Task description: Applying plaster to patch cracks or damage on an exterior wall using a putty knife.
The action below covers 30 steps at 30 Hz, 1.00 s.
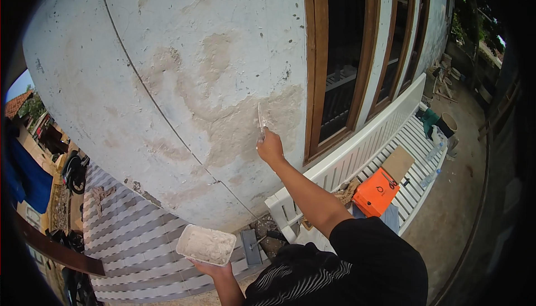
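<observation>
My right hand [271,147] is closed round the handle of a putty knife [260,117]. Its thin blade is seen nearly edge-on at the wall, over a rough beige patch [226,130]; whether it touches cannot be told. Pale, flaking paint covers the rest of the wall [173,21]. Lower down, my left hand [214,269] supports a white rectangular plastic tub [205,261] from beneath, its fingers mostly hidden. Thick off-white putty [207,243] fills much of the tub.
A dark cable [128,63] runs diagonally down the wall. Right of the patch is a brown window frame [317,71]. Below it, a white slatted bench [343,175] carries an orange box [377,192] and bottles. A grey flat trowel [250,247] lies near the tub, above striped tiles [139,256].
</observation>
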Tool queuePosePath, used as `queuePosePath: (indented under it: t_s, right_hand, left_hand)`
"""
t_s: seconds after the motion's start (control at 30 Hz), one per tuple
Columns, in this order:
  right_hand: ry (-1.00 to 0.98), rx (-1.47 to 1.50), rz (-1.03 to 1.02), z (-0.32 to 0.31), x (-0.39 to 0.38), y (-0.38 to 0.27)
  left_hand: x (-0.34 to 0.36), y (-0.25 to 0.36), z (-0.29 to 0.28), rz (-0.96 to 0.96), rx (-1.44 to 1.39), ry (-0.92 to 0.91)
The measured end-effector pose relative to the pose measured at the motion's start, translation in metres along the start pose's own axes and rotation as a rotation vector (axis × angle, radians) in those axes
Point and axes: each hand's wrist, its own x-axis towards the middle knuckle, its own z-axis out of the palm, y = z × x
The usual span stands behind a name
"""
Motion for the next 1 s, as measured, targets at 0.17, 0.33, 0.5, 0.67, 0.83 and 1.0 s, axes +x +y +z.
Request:
queuePosePath:
  t_s: [0.17,0.33,0.5,0.67,0.83,1.0]
  right_hand:
    - [-0.067,-0.030,-0.105,0.055,-0.035,-0.010]
    - [-0.202,0.078,-0.074,0.060,-0.058,-0.008]
    - [-0.217,1.199,0.519,0.025,-0.056,0.001]
    - [0.009,0.357,0.230,-0.029,-0.021,0.028]
    - [0.138,-0.098,-0.048,-0.023,0.005,0.017]
    - [0.052,-0.168,0.034,0.023,0.012,0.000]
  left_hand:
    - [-0.013,0.003,0.018,0.044,0.006,0.003]
    - [-0.021,0.009,0.025,0.064,0.026,0.037]
    - [-0.033,0.021,0.016,0.095,0.005,0.004]
    - [-0.035,0.022,0.014,0.099,0.003,0.057]
    - [-0.032,0.018,0.014,0.079,0.009,0.019]
    - [-0.030,0.013,0.013,0.064,0.029,0.034]
